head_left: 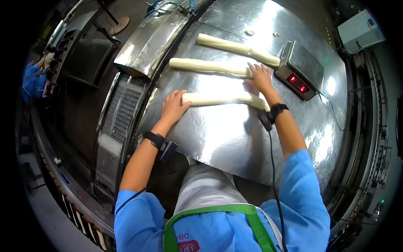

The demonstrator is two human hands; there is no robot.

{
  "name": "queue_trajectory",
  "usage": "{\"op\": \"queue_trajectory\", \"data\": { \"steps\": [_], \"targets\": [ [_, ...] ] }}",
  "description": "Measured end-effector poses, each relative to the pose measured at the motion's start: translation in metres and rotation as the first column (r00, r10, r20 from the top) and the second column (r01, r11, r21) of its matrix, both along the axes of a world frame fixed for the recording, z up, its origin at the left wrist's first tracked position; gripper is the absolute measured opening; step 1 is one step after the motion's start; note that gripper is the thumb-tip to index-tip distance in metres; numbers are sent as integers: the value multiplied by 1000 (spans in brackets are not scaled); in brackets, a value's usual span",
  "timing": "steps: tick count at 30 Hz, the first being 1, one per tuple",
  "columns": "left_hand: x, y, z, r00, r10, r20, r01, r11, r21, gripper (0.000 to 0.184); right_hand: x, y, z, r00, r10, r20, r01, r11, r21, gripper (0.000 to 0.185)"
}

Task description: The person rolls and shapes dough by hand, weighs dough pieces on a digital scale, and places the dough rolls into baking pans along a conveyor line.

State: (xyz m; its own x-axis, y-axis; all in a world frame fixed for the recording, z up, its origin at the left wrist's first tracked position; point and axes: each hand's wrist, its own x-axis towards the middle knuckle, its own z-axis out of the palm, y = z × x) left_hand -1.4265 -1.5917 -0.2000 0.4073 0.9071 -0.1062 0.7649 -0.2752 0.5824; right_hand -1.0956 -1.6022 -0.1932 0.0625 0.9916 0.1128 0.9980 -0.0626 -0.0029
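Your left hand (173, 107) loosely grasps the left end of the near roll (222, 99), thumb on one side and fingers on the other. Your right hand (262, 79) is open, not clenched, with its fingers at the right end of the middle roll (210, 66); you cannot tell here how firmly they press. The far roll (235, 48) slants across the upper centre of the frame, its right end just beside the scale (308, 63). All three lie on the shiny metal tabletop (218, 143), the near roll at the centre of the frame.

They look like pale, smooth dough, so expect them soft and floppy, with some weight along their length. Held by one end, a roll would likely sag, stretch or neck; your fingertips could dent it. Better to cradle it from beneath with both palms, each somewhat in from an end, so the middle is borne too. The surface looks smooth rather than wet, but it may cling slightly to the metal, so ease it free rather than tug. Mind the black device (264, 120) at your right wrist: it sits close to the near roll's bent right end and could mark it.
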Motion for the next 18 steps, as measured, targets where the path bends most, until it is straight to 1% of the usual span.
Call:
{"op": "queue_trajectory", "data": {
  "steps": [1, 2, 3, 4, 5, 6, 7, 8, 9, 10, 11, 12, 13, 14, 15, 16, 17, 18],
  "targets": [
    [2, 15, -1, 996, 2, -87, -13, 992, -126, 40, 4, 5, -6, 1000, 3, 8, -3, 999, -46, 43],
    [7, 26, -3, 995, -9, -95, -2, 993, -119, 40, 6, 11, -12, 1000, 2, 13, -1, 995, -97, 37],
    [15, 33, 3, 993, 37, -114, -19, 987, 161, 44, -4, 10, -4, 996, 92, -9, -92, 988, -123, 33],
    [24, 39, 9, 990, 85, -112, -29, 903, 428, 48, -12, 2, 3, 983, 181, -29, -183, 972, -147, 29],
    [33, 50, 16, 986, 30, -165, 61, 855, 516, 52, -11, -9, -11, 956, 278, -87, -285, 956, -73, 28],
    [36, 64, 13, 987, 21, -161, 66, 853, 518, 52, -17, -17, -1, 954, 280, -104, -299, 902, -313, 33],
    [34, 81, 9, 953, -84, -291, 226, 836, 500, 54, -11, -32, -8, 927, 338, -162, -373, 875, -310, 35],
    [30, 95, 5, 890, -183, -417, 381, 801, 461, 57, -10, -40, 17, 905, 343, -254, -423, 792, -440, 41],
    [28, 106, 10, 866, -283, -411, 472, 735, 487, 50, 1, -43, 14, 883, 247, -398, -440, 731, -522, 46],
    [34, 112, 20, 868, -287, -406, 472, 732, 492, 50, 12, -43, 14, 843, 132, -522, -468, 659, -589, 51],
    [39, 115, 31, 798, -401, -449, 555, 781, 288, 45, 23, -41, 14, 816, 15, -578, -439, 668, -601, 55],
    [43, 117, 35, 716, -523, -463, 616, 785, 65, 41, 30, -36, 18, 771, -106, -628, -409, 674, -616, 59],
    [39, 120, 30, 767, -567, -301, 619, 776, 117, 28, 37, -25, 26, 795, -284, -536, -281, 612, -740, 60],
    [38, 127, 21, 760, -577, -300, 628, 770, 112, 28, 41, -17, 27, 909, -186, -374, -153, 683, -714, 58],
    [39, 138, 5, 922, -359, -145, 366, 931, 21, 27, 42, -8, 31, 948, -138, -287, -84, 761, -644, 51],
    [41, 146, -7, 996, -82, -21, 79, 990, -114, 27, 51, 4, 15, 966, -61, -253, -57, 899, -435, 46],
    [42, 155, -19, 986, 22, -164, 4, 987, 160, 33, 62, 17, 1, 974, -17, -226, -48, 959, -280, 43],
    [49, 154, -16, 986, 17, -167, 11, 986, 166, 33, 63, 34, 4, 968, -58, -245, 10, 981, -194, 43]
  ]
}}
